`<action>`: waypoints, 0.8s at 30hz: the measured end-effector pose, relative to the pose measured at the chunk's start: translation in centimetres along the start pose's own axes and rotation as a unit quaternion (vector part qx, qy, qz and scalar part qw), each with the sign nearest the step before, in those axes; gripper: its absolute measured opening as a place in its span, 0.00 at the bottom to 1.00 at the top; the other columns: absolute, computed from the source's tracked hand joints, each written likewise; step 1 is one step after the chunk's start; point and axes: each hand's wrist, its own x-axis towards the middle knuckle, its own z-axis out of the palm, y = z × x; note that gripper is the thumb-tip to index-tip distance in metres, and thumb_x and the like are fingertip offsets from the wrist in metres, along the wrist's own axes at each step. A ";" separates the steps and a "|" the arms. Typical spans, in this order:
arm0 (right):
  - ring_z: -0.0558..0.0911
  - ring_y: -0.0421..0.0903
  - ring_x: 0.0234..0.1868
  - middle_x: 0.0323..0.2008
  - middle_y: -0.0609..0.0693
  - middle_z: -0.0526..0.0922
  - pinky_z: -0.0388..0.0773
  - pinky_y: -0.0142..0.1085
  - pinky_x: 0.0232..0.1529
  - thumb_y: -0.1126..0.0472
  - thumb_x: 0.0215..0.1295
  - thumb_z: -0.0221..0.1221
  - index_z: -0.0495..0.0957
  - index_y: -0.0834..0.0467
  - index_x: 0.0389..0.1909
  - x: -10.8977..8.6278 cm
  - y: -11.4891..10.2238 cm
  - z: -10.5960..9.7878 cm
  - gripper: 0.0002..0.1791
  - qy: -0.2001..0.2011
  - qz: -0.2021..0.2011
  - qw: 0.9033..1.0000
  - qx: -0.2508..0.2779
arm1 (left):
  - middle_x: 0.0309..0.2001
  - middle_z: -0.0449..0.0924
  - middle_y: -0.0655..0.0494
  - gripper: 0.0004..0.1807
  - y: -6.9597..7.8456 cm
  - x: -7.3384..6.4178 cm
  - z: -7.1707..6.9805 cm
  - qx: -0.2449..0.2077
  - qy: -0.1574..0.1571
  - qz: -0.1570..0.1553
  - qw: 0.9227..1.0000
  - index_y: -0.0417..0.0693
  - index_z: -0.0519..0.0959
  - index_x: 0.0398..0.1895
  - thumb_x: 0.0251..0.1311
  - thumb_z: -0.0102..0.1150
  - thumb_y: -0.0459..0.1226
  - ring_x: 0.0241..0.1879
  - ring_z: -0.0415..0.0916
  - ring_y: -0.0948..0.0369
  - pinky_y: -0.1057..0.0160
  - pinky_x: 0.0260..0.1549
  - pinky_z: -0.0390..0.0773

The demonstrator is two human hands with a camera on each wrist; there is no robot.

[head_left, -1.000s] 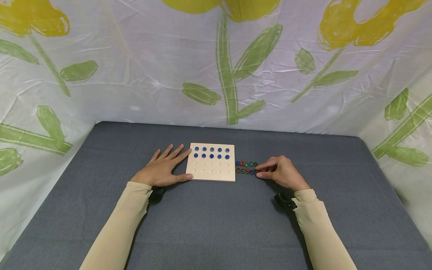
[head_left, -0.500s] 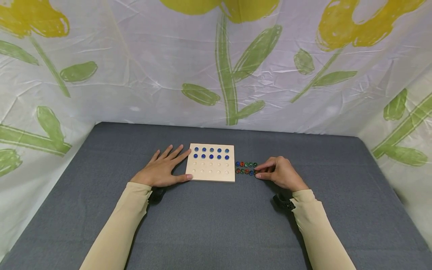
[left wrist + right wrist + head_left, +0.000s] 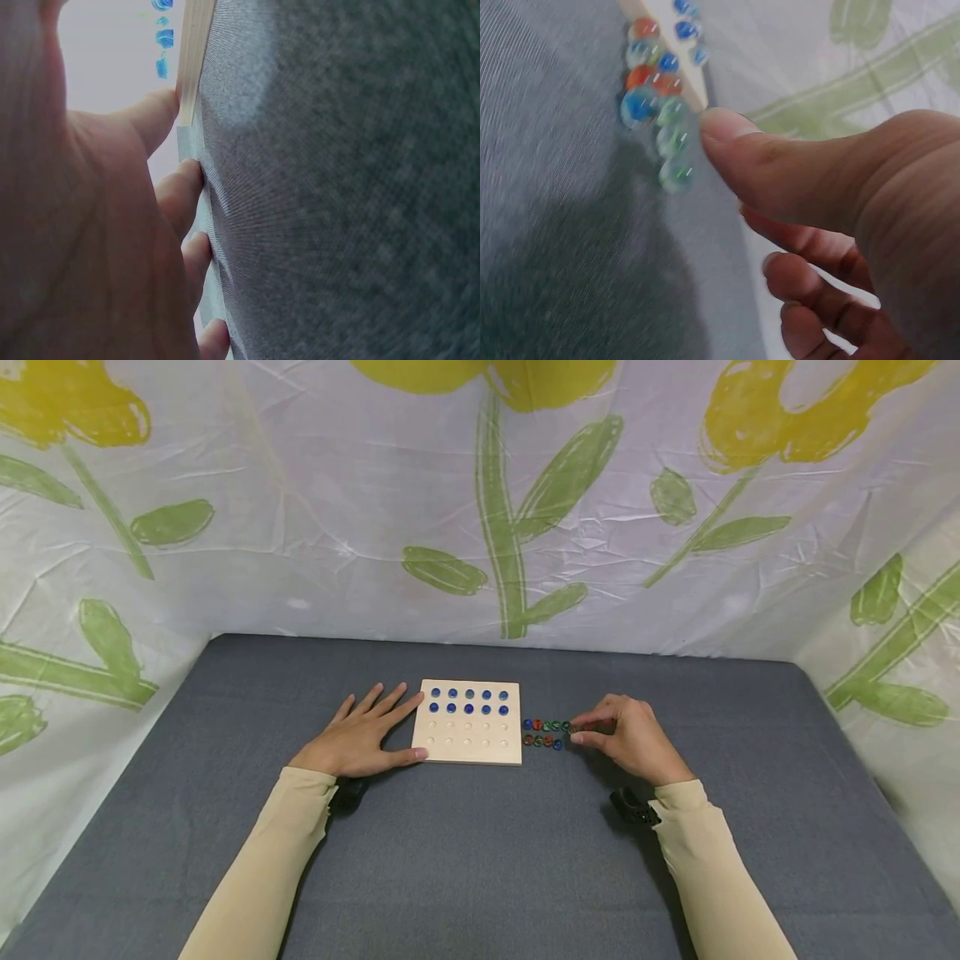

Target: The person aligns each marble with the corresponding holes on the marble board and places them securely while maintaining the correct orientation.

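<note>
My left hand lies spread at the left side of a pale wooden board, thumb and index finger touching its edge. Blue marbles fill the board's two far rows; its two near rows show bare hollows. Right of the board, my right hand pinches a dark marble between thumb and fingertips. In the right wrist view the thumb hides that marble. Two short rows of marbles, a far one and a near one, run along the cloth between board and hand.
Dark grey cloth covers the table. Behind it hangs a pale sheet printed with yellow flowers and green leaves. A black wrist camera sits at the right wrist.
My right hand has lifted the end marble out of the near row and shifted slightly up and away from it. The left hand has stayed on the board's edge.
</note>
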 end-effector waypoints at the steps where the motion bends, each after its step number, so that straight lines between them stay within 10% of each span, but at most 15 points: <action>1: 0.74 0.43 0.28 0.29 0.45 0.80 0.72 0.36 0.28 0.63 0.56 0.75 0.91 0.57 0.39 0.0 -0.3 0.0 0.10 0.009 -0.009 1.000 -0.005 | 0.82 0.44 0.47 0.52 0.0 0.0 0.0 0.000 0.000 0.000 1.000 0.57 0.49 0.83 0.63 0.53 0.69 0.80 0.35 0.41 0.32 0.72 0.35; 24: 0.72 0.48 0.32 0.28 0.43 0.78 0.61 0.50 0.47 0.64 0.54 0.75 0.91 0.57 0.39 0.3 -4.7 1.7 0.11 0.070 -0.087 0.994 -0.017 | 0.81 0.45 0.46 0.52 -0.2 0.0 0.2 -0.004 0.014 0.009 1.000 0.58 0.51 0.83 0.62 0.55 0.69 0.79 0.37 0.40 0.32 0.72 0.36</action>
